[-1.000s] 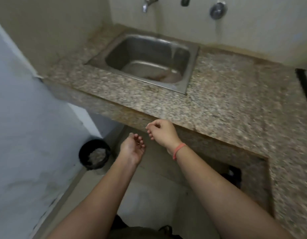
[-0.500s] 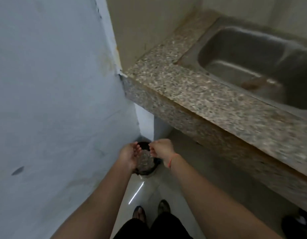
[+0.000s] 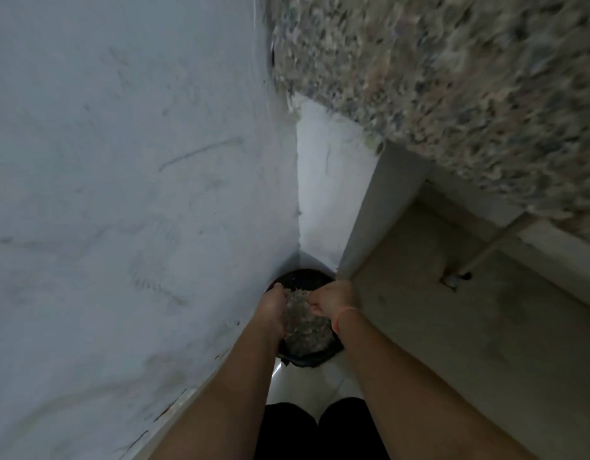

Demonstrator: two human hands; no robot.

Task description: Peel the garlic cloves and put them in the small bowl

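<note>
No garlic cloves and no small bowl are in view. A black waste bin (image 3: 303,275) stands on the floor in the corner, filled with pale grey scraps (image 3: 305,330). Both hands hover just over it. My left hand (image 3: 272,310) is cupped at the bin's left rim, seen from the back, so its palm is hidden. My right hand (image 3: 330,302), with an orange band at the wrist, has its fingers curled in at the right rim. A few pale flakes (image 3: 298,295) show between the two hands.
A pale blue wall (image 3: 121,194) runs close along the left. The speckled stone counter (image 3: 452,94) overhangs at the upper right, with a beige support wall (image 3: 452,310) and a thin pipe (image 3: 486,254) below. My dark-clothed legs (image 3: 320,429) stand on the white floor.
I have turned from the sink counter and bent down towards the bin. Both hands dropped from counter height to just above the bin, which now looks much nearer.
</note>
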